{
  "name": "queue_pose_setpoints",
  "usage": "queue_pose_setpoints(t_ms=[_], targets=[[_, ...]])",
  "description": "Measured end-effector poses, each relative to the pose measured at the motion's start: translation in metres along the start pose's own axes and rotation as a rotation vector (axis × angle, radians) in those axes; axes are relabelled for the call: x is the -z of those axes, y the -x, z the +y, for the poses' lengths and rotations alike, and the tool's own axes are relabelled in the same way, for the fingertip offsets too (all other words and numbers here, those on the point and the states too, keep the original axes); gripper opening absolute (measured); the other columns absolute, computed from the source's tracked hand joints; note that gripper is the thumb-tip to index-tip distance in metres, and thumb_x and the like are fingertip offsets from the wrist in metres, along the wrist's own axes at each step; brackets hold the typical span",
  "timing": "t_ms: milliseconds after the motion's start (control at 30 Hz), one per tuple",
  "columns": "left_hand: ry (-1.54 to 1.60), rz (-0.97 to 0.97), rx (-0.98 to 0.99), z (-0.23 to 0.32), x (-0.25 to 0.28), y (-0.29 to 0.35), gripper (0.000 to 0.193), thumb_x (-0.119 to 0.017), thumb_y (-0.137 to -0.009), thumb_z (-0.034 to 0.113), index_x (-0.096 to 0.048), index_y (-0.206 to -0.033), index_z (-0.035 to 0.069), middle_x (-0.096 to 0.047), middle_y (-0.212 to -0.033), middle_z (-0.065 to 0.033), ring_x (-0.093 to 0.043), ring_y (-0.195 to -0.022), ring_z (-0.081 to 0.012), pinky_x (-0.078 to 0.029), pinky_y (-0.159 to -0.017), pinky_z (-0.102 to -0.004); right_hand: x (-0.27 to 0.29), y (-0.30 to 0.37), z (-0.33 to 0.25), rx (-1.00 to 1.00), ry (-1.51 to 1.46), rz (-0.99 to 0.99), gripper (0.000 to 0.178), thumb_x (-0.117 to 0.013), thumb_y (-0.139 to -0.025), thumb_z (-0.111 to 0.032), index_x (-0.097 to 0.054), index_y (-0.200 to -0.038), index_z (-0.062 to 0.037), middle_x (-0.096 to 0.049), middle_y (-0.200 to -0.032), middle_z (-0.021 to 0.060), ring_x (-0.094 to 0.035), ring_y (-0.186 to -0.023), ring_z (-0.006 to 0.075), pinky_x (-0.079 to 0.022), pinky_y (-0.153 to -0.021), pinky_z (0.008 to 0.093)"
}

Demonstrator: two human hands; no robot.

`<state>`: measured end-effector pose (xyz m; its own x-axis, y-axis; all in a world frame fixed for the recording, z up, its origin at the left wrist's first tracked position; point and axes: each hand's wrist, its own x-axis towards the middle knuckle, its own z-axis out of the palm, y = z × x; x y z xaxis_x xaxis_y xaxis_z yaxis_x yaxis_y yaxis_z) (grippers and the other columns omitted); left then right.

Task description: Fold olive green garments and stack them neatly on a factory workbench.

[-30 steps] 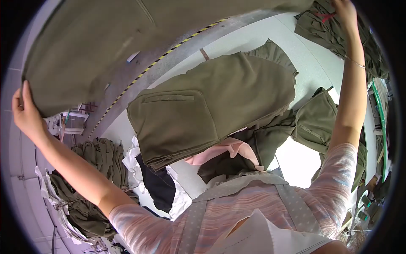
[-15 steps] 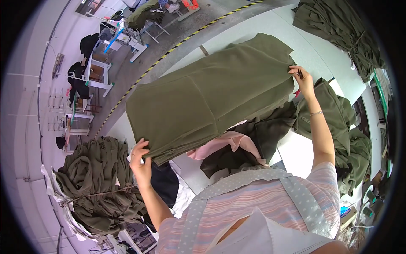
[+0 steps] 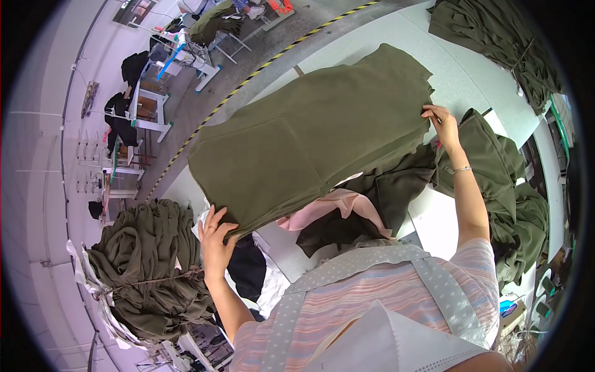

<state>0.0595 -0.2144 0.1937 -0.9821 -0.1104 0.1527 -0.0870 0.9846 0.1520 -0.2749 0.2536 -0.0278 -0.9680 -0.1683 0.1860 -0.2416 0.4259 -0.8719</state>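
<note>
A wide piece of olive-green fabric (image 3: pixel 297 136) is spread over the table in front of me, several layers showing along its near edge. At its near left corner my left hand (image 3: pixel 217 239) pinches the cloth between thumb and fingers. My right hand (image 3: pixel 442 127) grips the right edge, fingertips closed over it. Just below the right fingers a small red bit (image 3: pixel 438 144) shows, too little of it to name. Under the near edge lie a strip of pink cloth (image 3: pixel 338 208) and darker olive fabric (image 3: pixel 396 192).
A tied bundle of olive cloth (image 3: pixel 149 273) stands at the left, beside black fabric (image 3: pixel 248 270). More olive piles (image 3: pixel 480 161) lie at the right, and another tied bundle (image 3: pixel 496 40) far right. Sewing tables (image 3: pixel 152 111) stand beyond a striped floor line (image 3: pixel 248 80).
The fabric's far edge has shifted and its surface wrinkles differently. My left hand has moved slightly right. A dark object seen in my right hand before no longer shows.
</note>
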Motion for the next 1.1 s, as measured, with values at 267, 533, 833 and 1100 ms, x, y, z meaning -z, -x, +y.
queue_pose_setpoints(t_ms=[267,533,833,1100], targets=[[-0.197,0.059,0.031,0.025,-0.007,-0.134,0.061,-0.055,-0.085,0.047,-0.038,-0.139,0.027,-0.027,-0.149,-0.0088,-0.016,-0.139,-0.0353,-0.009,-0.108,-0.0611,-0.08,-0.049,-0.161,0.627,0.508,0.172,0.048,-0.058,-0.068,0.007,-0.068,-0.106,-0.0219,-0.052,-0.131,-0.0014,-0.045,-0.121,0.0287,-0.035,-0.101,0.0493],[-0.361,0.187,0.331,-0.049,-0.144,-0.143,0.065,-0.058,-0.083,0.044,-0.032,-0.141,0.035,-0.024,-0.149,-0.0075,-0.017,-0.137,-0.0407,-0.022,-0.1,-0.0681,-0.261,-0.018,-0.158,0.56,0.338,-0.307,0.064,-0.061,-0.074,-0.002,-0.051,-0.128,-0.0344,-0.046,-0.137,-0.0054,-0.03,-0.136,0.0235,-0.018,-0.1,0.0719],[-0.261,0.319,0.326,-0.063,-0.163,-0.135,0.062,-0.06,-0.081,0.043,-0.037,-0.138,0.033,-0.027,-0.147,-0.0071,-0.019,-0.136,-0.0394,-0.024,-0.099,-0.0684,-0.287,-0.022,-0.143,0.588,0.269,-0.273,0.058,-0.055,-0.08,-0.003,-0.05,-0.13,-0.0315,-0.046,-0.137,-0.0048,-0.034,-0.134,0.0195,-0.012,-0.103,0.0679],[-0.259,0.405,0.25,-0.063,-0.141,-0.126,0.06,-0.061,-0.081,0.038,-0.04,-0.136,0.027,-0.029,-0.145,-0.0083,-0.02,-0.136,-0.0374,-0.024,-0.099,-0.0673,-0.18,-0.004,-0.158,0.303,-0.175,-0.145,0.029,-0.053,-0.085,-0.005,-0.061,-0.113,-0.0094,-0.064,-0.106,0.0068,-0.06,-0.094,0.0145,-0.046,-0.085,0.0327]])
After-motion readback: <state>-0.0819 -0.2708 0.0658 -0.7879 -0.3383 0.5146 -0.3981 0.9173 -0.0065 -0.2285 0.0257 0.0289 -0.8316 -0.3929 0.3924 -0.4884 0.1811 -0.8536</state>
